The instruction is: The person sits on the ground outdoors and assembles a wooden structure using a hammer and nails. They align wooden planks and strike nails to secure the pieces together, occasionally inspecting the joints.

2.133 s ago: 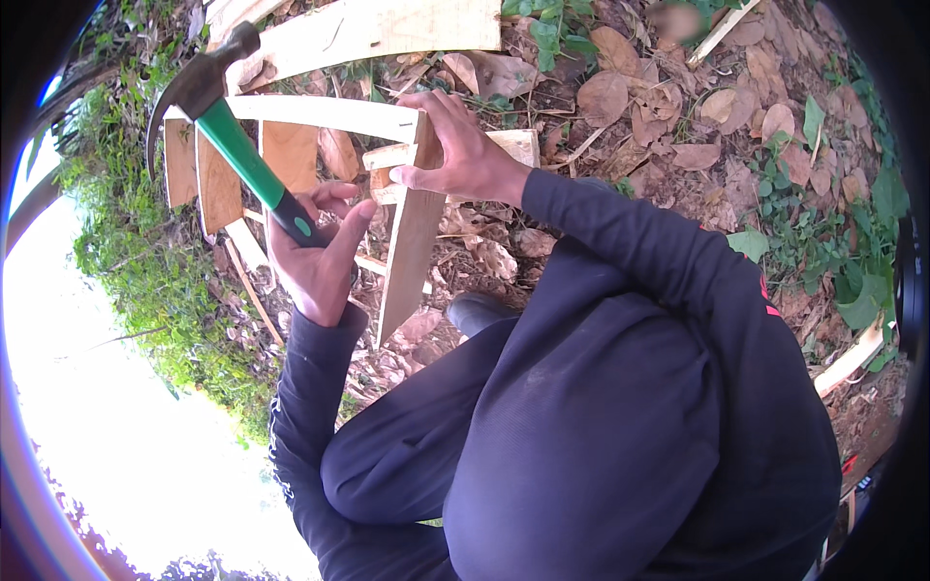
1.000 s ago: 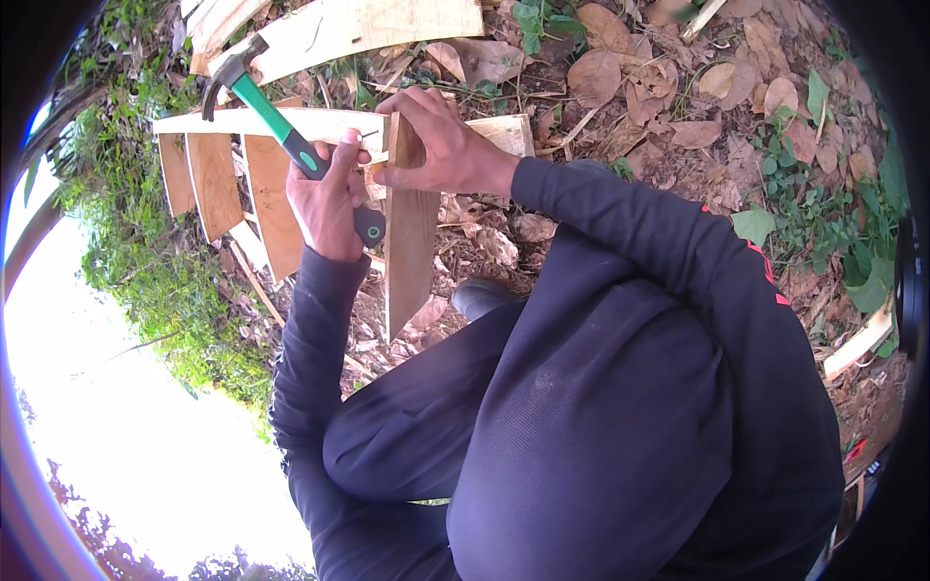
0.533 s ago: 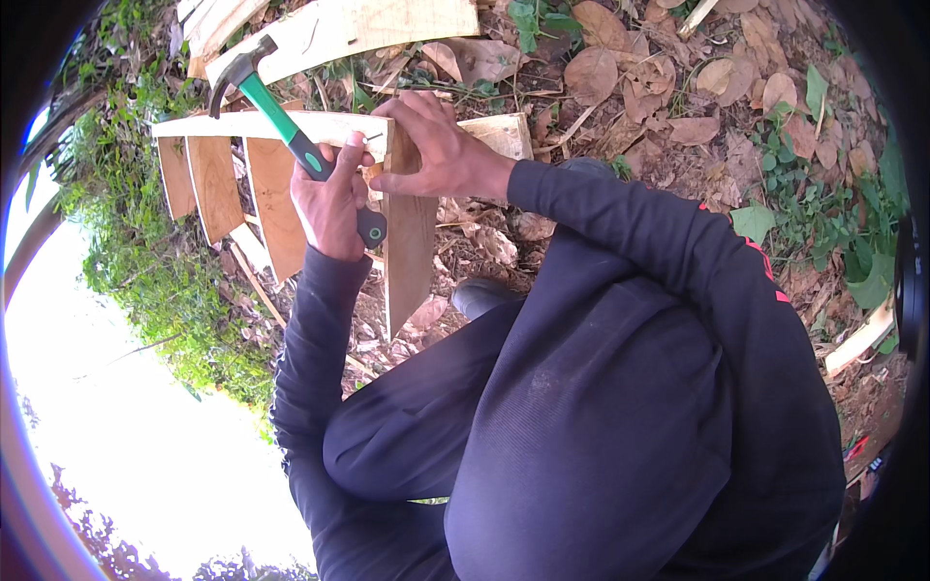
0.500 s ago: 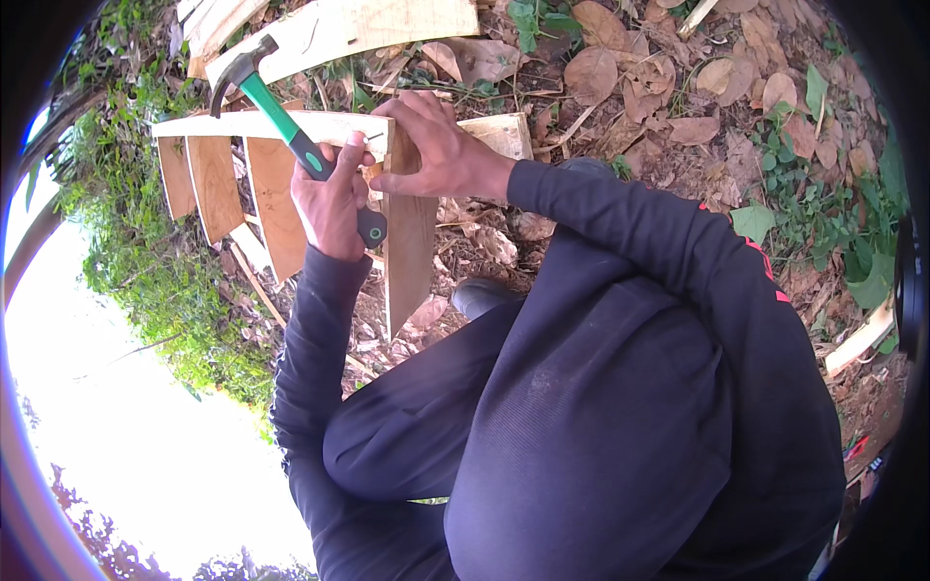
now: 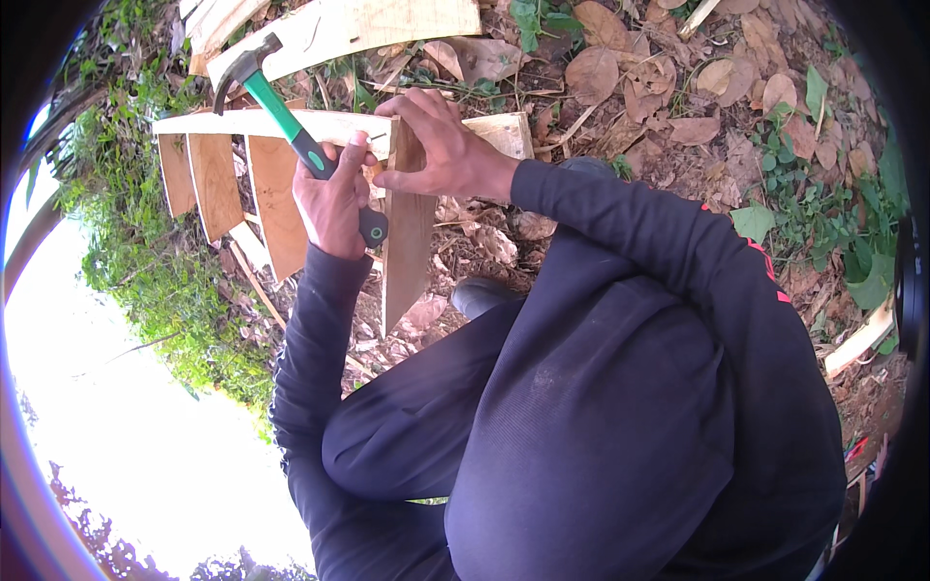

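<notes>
My left hand (image 5: 332,198) is closed around the grip of a claw hammer (image 5: 274,108) with a green and black handle. The hammer's metal head points up and away, over a long pale wooden strip (image 5: 232,123). My left thumb presses close to a thin nail at the strip's right end; the nail's tip is hard to make out. My right hand (image 5: 441,150) grips the top of an upright wooden board (image 5: 405,247), thumb on one side and fingers over the other. That board meets the end of the strip.
Several more boards (image 5: 211,179) hang down from the strip at the left. Beyond it lie loose pale planks (image 5: 368,29). Dry leaves (image 5: 668,87) cover the ground on the right, green plants (image 5: 174,310) grow on the left, and my bent knees (image 5: 581,407) fill the near side.
Both hands stay almost in place, with a very slight shift to the right. The lower end of the upright board tips a little to the left.
</notes>
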A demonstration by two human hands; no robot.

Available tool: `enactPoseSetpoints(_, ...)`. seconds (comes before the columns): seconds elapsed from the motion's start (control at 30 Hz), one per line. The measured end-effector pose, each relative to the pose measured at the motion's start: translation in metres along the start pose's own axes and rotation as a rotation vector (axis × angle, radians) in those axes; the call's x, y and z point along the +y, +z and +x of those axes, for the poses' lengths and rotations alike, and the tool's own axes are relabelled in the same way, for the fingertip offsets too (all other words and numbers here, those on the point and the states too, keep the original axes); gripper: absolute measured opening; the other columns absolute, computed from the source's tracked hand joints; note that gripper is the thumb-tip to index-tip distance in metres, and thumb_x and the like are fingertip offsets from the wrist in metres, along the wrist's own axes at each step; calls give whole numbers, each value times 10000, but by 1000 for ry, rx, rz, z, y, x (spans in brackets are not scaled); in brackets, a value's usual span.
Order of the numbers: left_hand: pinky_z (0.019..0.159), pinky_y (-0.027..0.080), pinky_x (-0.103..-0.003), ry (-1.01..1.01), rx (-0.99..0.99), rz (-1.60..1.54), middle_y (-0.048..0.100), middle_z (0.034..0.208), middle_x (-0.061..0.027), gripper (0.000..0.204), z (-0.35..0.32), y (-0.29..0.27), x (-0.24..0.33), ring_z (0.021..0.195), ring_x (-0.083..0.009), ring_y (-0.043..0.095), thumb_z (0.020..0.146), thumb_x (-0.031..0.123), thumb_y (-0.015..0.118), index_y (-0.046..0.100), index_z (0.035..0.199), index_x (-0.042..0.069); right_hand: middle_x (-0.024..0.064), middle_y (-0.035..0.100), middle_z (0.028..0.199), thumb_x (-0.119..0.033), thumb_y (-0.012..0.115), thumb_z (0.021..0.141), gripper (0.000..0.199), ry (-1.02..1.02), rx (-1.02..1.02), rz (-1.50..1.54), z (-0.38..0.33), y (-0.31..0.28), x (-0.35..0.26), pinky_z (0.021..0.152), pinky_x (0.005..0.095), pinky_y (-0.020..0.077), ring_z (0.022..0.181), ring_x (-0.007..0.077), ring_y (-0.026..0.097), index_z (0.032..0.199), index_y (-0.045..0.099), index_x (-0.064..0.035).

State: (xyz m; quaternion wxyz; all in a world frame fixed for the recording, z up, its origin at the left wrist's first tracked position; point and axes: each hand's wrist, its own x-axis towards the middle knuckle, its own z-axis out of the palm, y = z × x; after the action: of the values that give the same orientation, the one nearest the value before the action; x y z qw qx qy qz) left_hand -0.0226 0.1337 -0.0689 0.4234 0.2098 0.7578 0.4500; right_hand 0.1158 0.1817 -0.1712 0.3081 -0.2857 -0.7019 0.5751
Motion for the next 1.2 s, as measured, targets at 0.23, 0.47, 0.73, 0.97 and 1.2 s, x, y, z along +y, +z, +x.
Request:
enactPoseSetpoints(0.23, 393, 298, -184, 5, 3, -3, 633, 719, -97, 313, -2, 2, 2, 437, -43, 438, 870, 102, 770, 457, 875, 110, 145, 470, 1169, -569, 731, 788, 737, 3, 5, -19, 1, 2, 1, 1060, 467, 282, 1189, 335, 412, 1277, 464, -87)
enactPoseSetpoints(0.47, 396, 300, -183, 4, -7, 18, 632, 719, -92, 315, -1, 1, 1, 443, -39, 441, 871, 113, 772, 457, 870, 107, 149, 479, 1200, -570, 729, 798, 730, -6, 13, -44, 0, 4, 3, 1063, 472, 293, 1207, 343, 412, 1278, 468, -87)
enactPoseSetpoints(0.73, 387, 290, -182, 7, -11, 12, 635, 718, -82, 316, 0, 3, 2, 428, -36, 426, 884, 115, 759, 445, 845, 115, 109, 530, 1136, -551, 634, 901, 600, -38, 53, 75, -1, -2, 6, 1012, 457, 296, 1141, 293, 448, 1304, 500, -127)
enactPoseSetpoints(0.97, 384, 287, -181, 5, -6, 5, 635, 715, -83, 321, 0, 2, 2, 425, -34, 426, 883, 128, 764, 444, 856, 116, 112, 530, 1136, -567, 620, 907, 585, -12, 5, 81, 0, -4, 5, 1010, 456, 301, 1131, 289, 453, 1274, 518, -123)
enactPoseSetpoints(1.2, 382, 280, -181, 4, -14, 13, 632, 713, -84, 325, -1, 3, 2, 427, -30, 423, 880, 131, 768, 445, 850, 117, 120, 524, 1140, -569, 617, 908, 584, -6, -27, 78, 0, -6, 7, 1009, 477, 310, 1141, 304, 454, 1261, 516, -114)
